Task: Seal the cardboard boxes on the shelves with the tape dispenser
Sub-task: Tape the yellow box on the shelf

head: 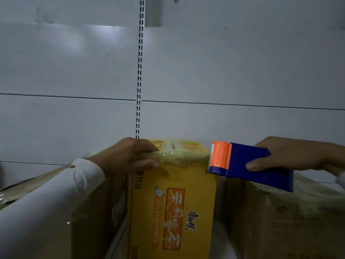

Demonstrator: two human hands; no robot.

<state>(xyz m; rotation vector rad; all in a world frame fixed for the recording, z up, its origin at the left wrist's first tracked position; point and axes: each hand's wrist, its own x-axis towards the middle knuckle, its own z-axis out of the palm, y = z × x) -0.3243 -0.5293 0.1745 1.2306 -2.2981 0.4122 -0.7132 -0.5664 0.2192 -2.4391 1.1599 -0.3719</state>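
Tape dispenser poised at the edge of the yellow carton

Yellow tea carton point(173, 202) stands between two plain brown boxes on the shelf, its top already glossy with layers of clear tape. The left hand point(128, 156), in a white sleeve point(56, 195), lies on the carton's top corner at about nine o'clock from its centre, fingers curled over the top edge and thumb pressed on the front face, so it clamps the carton rather than resting loosely. The right hand point(291, 156) holds the blue tape dispenser point(250, 165) at three o'clock from the carton, thumb on the near side and fingers wrapped behind the body. The dispenser's orange roller end point(220, 156) with its serrated blade appears to touch, or sit just beside, the carton's upper right corner; which one cannot be told.

The step in hand looks like laying or finishing a strip across the top. To do it well, the bracing hand should keep the carton from sliding toward nine o'clock while the dispenser is pressed flat so the tape sticks without wrinkles. The neighbouring brown box point(280, 221) at four o'clock sits close and could snag the dispenser's rear.
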